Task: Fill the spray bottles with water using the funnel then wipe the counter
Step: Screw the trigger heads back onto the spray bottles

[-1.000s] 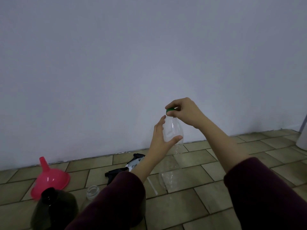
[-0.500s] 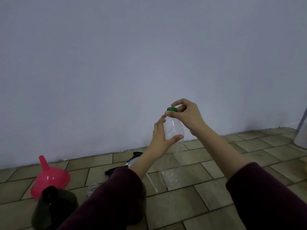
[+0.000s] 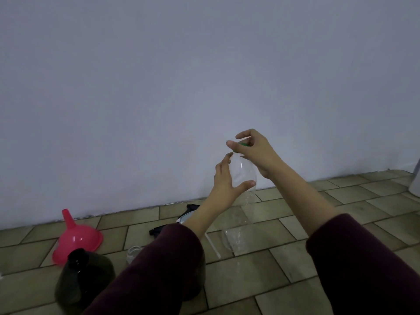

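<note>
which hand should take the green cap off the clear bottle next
Right. The right hand already pinches the green cap from above, while the left hand grips the clear bottle below its neck, steadying it.

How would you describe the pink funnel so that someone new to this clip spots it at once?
Look where the pale wall meets the tiled floor, at the lower left. The funnel lies there tipped over, spout toward the wall, just behind the dark bottle. It is the only bright pink thing in view.

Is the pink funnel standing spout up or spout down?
Spout up. The funnel rests on its wide mouth on the floor tiles, narrow spout pointing up.
</note>
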